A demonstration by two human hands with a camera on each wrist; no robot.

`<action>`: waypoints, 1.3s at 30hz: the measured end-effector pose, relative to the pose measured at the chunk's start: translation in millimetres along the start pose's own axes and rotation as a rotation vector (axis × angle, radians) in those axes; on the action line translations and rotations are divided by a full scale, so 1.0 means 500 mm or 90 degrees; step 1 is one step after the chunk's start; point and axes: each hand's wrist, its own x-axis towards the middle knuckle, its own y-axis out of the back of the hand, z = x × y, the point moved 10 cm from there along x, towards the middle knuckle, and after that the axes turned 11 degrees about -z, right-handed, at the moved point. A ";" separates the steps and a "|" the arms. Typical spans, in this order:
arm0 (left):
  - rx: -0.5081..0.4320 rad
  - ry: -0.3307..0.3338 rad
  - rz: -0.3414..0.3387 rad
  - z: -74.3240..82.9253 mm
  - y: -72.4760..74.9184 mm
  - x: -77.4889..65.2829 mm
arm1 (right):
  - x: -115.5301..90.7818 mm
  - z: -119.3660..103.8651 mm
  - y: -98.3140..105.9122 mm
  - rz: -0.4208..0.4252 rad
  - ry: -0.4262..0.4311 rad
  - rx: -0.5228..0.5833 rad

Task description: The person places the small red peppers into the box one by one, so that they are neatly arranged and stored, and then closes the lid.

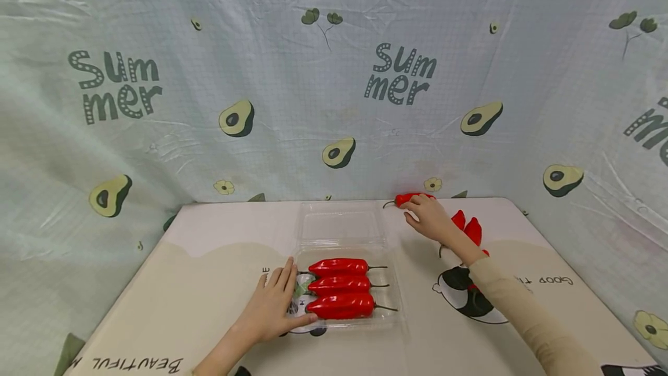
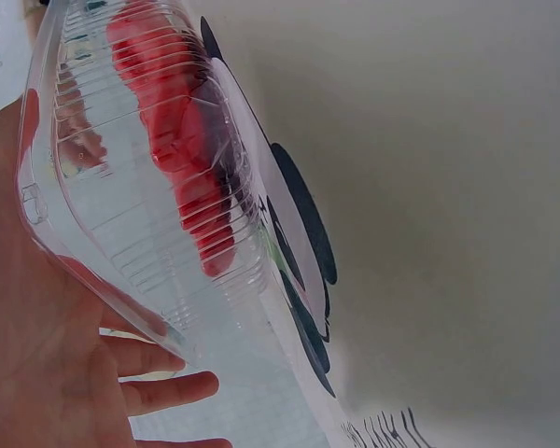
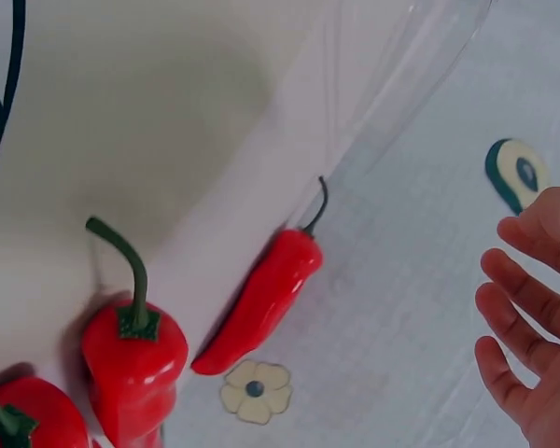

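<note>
A clear plastic box (image 1: 388,321) stands on the table with its lid (image 1: 341,225) laid back. Inside it, several red chili peppers (image 1: 341,284) lie crosswise, most stems pointing right. My left hand (image 1: 266,309) rests against the box's left side, fingers extended, thumb at the near corner. The left wrist view shows the peppers (image 2: 173,121) through the ribbed wall. My right hand (image 1: 429,219) is over a single red chili pepper (image 1: 404,199) at the table's back edge. In the right wrist view that hand (image 3: 541,317) appears apart from the pepper (image 3: 261,299), fingers loosely bent and holding nothing.
More red chili peppers (image 1: 473,230) lie right of the box, partly behind my right forearm. The right wrist view shows two of them closer (image 3: 135,359). A printed cloth curtain (image 1: 282,74) hangs behind the table (image 1: 209,283).
</note>
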 end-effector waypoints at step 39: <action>0.002 0.002 -0.003 -0.001 -0.002 0.002 | 0.005 0.226 -0.185 -0.292 -0.340 -0.001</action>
